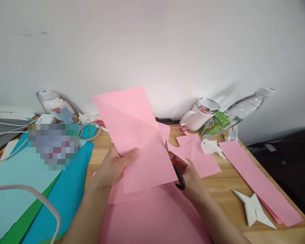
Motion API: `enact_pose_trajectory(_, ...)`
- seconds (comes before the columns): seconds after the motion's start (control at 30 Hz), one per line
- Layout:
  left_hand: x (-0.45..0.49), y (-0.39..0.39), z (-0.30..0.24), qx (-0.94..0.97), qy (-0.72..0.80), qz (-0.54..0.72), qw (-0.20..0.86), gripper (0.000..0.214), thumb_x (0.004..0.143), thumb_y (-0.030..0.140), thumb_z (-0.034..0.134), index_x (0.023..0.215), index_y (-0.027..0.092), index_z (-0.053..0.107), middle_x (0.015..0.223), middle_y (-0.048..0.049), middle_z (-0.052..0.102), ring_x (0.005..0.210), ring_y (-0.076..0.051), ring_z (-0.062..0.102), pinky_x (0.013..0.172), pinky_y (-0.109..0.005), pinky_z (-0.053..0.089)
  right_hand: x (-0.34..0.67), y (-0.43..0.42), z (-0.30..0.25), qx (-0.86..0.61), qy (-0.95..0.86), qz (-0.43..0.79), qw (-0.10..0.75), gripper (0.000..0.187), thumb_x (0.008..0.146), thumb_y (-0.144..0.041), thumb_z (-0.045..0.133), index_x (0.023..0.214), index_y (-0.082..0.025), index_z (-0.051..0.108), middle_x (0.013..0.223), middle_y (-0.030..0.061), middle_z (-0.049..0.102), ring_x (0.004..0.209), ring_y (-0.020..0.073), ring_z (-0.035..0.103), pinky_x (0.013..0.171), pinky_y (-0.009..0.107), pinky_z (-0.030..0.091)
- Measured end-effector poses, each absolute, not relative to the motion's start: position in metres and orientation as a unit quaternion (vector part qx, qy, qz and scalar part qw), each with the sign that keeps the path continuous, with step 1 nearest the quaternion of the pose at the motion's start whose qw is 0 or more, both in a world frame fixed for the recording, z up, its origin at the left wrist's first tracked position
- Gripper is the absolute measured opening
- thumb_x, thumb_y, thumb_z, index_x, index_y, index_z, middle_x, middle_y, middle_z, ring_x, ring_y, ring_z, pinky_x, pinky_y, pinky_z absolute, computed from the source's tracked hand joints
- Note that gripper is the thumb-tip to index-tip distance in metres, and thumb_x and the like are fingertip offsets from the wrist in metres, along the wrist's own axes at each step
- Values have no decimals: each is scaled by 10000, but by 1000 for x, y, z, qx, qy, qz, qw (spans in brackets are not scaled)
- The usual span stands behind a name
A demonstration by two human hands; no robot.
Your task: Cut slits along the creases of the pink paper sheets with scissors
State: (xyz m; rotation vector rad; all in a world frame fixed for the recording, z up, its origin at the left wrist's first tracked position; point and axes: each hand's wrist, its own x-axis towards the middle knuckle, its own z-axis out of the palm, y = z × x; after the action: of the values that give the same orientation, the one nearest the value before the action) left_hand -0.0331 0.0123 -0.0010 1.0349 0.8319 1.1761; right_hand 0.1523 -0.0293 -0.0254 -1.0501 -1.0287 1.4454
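Observation:
A creased sheet of pink paper is held up in the middle, its left edge pinched by my left hand with the thumb on top. At the sheet's right edge, my right hand grips scissors with black handles. Part of a blade shows beside the paper, and a narrow pink strip hangs over my right fingers. The rest of the scissors is hidden behind the sheet and hand. Below both hands lies a larger pink sheet.
Blue, green and pale sheets and white cables lie left. Behind stand a white bottle, a mug, a green carton and a tilted clear bottle. Right are pink strips and a folded white paper star.

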Motion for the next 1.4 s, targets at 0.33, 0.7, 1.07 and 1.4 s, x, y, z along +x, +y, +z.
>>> enact_pose_trajectory(0.33, -35, 14, -7, 421, 369, 495, 665, 346, 697, 192, 725, 1034, 222, 651, 1027, -49, 708, 949, -231, 655, 748, -292, 553, 152, -31, -28, -438, -436, 588, 522, 333, 610, -129, 713, 925, -183, 619, 884, 67, 681, 837, 225, 638, 745, 317, 521)
enact_pose_trajectory(0.7, -40, 15, -3, 395, 435, 527, 614, 415, 683, 344, 722, 1053, 173, 644, 1013, -78, 710, 924, -263, 658, 730, -344, 563, 146, -32, -42, -561, -569, 331, 502, 110, 670, -143, 602, 763, -153, 659, 727, 38, 680, 717, 184, 623, 688, 259, 508)
enact_pose_trajectory(1.07, -52, 15, -4, 347, 374, 646, 567, 502, 641, 242, 753, 1121, 240, 609, 981, -45, 715, 1014, -273, 630, 836, -379, 542, 160, -25, -40, -562, -685, 251, 391, 356, 611, -50, 492, 919, -180, 613, 955, 73, 612, 855, 223, 571, 709, 309, 474)
enact_pose_trajectory(1.4, -62, 4, -7, 279, 309, 601, 683, 490, 560, 227, 790, 1026, 250, 644, 772, -17, 736, 894, -302, 674, 809, -439, 548, 166, -18, -35, -526, -495, 479, 499, 191, 746, -284, 616, 903, -214, 533, 728, -9, 582, 621, 145, 539, 569, 243, 432)
